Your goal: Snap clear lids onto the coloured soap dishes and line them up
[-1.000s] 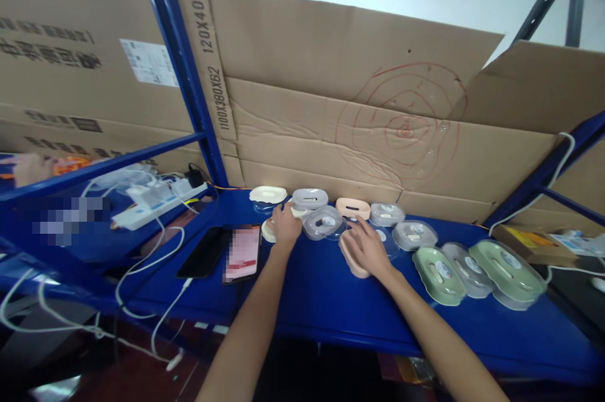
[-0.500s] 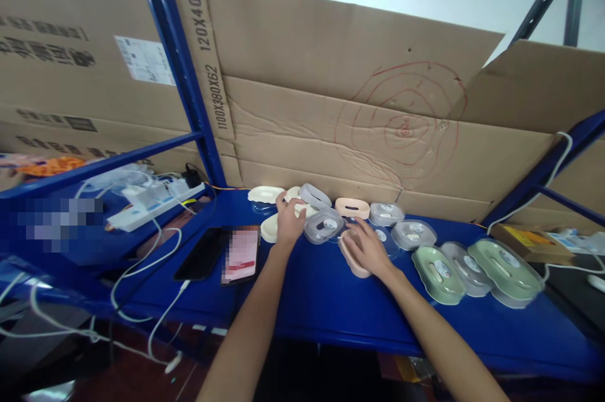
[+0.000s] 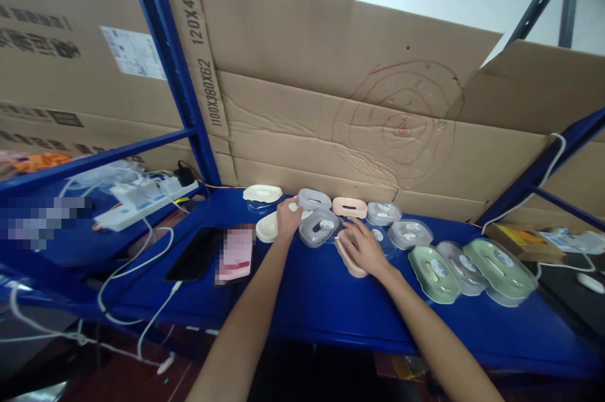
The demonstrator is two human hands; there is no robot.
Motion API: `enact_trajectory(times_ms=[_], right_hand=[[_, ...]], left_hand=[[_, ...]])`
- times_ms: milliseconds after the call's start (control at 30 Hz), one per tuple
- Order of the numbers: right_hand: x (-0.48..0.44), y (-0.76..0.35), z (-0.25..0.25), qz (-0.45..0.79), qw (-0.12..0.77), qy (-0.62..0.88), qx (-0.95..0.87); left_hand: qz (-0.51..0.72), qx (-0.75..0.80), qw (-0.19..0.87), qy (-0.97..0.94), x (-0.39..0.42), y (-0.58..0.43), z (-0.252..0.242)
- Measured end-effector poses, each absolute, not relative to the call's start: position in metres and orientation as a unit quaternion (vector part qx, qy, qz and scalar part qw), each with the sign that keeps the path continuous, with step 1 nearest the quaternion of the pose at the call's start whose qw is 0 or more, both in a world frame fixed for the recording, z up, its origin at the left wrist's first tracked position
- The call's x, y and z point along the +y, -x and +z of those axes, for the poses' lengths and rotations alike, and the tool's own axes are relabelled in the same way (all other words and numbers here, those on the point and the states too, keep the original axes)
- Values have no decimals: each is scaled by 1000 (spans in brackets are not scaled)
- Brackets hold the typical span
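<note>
My left hand [image 3: 288, 218] is curled around a cream soap dish piece, mostly hidden by the fingers. Just left of it lies another cream dish [image 3: 267, 227]. A cream lid-like piece [image 3: 263, 193] rests farther back. My right hand [image 3: 365, 247] lies over a pink soap dish [image 3: 348, 258] on the table, thumb and fingers around its upper part. Between the hands is a grey dish with a clear cover [image 3: 319, 228]. Behind it are a grey piece [image 3: 314, 200] and a slotted peach piece [image 3: 350, 207].
Green covered dishes [image 3: 433, 274] and grey covered dishes [image 3: 410, 234] stand on the right of the blue table [image 3: 326, 304]. Two phones, one black [image 3: 196, 254] and one lit [image 3: 235, 254], lie left with white cables. A cardboard wall [image 3: 302, 93] closes off the back.
My left hand has drawn its fingers in around the cream piece and shifted slightly. The grey piece behind it now lies flatter. My right hand stays on the pink dish.
</note>
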State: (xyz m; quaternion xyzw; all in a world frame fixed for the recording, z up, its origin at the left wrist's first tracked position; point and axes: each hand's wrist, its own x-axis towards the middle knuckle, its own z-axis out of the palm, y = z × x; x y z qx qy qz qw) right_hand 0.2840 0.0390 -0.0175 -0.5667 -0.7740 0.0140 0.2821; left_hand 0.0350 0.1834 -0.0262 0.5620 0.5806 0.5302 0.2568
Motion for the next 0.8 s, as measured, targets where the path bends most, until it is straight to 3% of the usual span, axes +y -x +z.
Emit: enact_trajectory(times_ms=[500,800], right_hand=[[40,-286,-19,1,287,546,-787],[38,-286,-12,0,328,531,-781]], left_hand=[[546,582,310,-516,194,-43,-22],[657,527,284,-458,184,-35,-12]])
